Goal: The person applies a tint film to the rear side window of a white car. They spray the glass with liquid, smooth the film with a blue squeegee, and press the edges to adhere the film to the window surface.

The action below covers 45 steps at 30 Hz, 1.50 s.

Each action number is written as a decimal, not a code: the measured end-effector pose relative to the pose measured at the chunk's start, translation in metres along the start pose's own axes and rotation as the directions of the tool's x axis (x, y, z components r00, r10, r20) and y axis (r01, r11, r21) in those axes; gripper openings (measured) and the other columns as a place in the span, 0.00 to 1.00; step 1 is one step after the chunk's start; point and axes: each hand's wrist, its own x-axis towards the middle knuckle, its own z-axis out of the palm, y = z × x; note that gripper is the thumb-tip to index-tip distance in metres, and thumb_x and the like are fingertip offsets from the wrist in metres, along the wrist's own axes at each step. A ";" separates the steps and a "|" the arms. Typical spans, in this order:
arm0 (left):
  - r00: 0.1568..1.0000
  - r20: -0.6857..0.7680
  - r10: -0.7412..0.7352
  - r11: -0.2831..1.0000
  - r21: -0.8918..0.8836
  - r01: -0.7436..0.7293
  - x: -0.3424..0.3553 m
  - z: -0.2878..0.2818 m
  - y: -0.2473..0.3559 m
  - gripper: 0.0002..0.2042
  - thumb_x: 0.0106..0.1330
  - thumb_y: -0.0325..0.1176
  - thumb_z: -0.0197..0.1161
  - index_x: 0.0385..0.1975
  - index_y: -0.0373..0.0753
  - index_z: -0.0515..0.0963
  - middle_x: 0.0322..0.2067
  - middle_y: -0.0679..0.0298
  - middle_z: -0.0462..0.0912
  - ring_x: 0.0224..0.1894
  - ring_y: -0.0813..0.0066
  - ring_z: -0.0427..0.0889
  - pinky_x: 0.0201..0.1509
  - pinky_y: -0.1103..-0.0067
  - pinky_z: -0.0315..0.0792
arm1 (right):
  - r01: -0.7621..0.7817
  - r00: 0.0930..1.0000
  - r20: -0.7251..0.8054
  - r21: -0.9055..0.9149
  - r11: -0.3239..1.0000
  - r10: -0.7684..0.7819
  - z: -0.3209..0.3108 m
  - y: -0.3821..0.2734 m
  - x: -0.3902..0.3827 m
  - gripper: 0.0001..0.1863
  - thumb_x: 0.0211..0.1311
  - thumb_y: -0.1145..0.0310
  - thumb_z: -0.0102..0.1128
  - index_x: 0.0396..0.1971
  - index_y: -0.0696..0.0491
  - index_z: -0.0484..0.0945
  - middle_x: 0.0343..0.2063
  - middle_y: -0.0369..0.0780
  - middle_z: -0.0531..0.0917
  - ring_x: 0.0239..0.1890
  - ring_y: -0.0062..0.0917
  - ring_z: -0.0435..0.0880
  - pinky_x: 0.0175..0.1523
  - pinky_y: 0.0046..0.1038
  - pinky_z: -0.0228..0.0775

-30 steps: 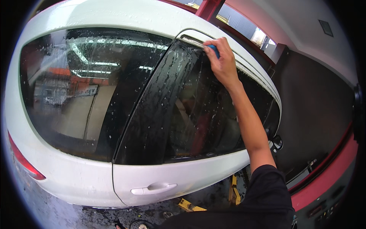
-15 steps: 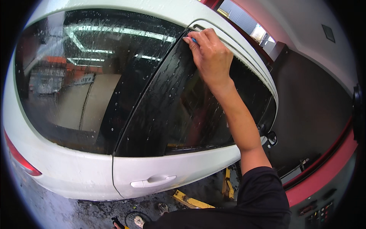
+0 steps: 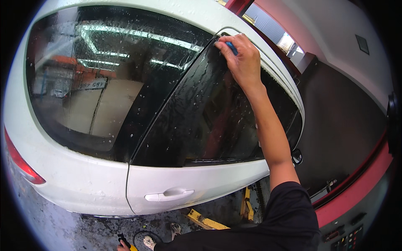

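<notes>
White bodywork, wet and beaded with drops, fills most of the frame: a car [image 3: 90, 190] seen from its side, its red tail light [image 3: 24, 166] at the far left and its door mirror [image 3: 297, 156] at right of centre. At upper centre the right hand [image 3: 244, 56] is raised to the top corner of the dark door window [image 3: 188, 121], just below the roof edge. Its thumb and fingers are pinched narrow on a small blue object [image 3: 231, 48], most of which the fingers cover — whether it presses on the glass cannot be told. Water streaks and scattered drops mark that window, and the large rear side window [image 3: 100, 134] at left carries drops too, along with reflected light strips. From the hand, the bare forearm runs down to a black sleeve [image 3: 289, 209] at lower right.

At the bottom edge, left of centre, the left hand [image 3: 123, 247] is partly cut off; its fingers are curled around a black-and-yellow tool [image 3: 132, 247]. Just beside it on the wet floor [image 3: 63, 226] is a pale shoe [image 3: 148, 242]. A white door handle [image 3: 169, 195] sits at lower centre — below it, a yellow metal arm [image 3: 207, 220] lies near the floor.
</notes>
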 end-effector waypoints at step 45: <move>0.987 -0.050 0.151 0.975 0.174 -0.141 0.118 -0.105 -0.051 0.41 0.76 0.65 0.44 0.33 0.24 0.86 0.30 0.37 0.86 0.36 0.35 0.85 0.41 0.52 0.77 | 0.070 0.996 0.076 -0.465 0.882 -0.039 -0.001 -0.035 -0.001 0.07 0.57 0.71 0.66 0.33 0.51 0.76 0.36 0.39 0.80 0.29 0.26 0.86 0.28 0.29 0.79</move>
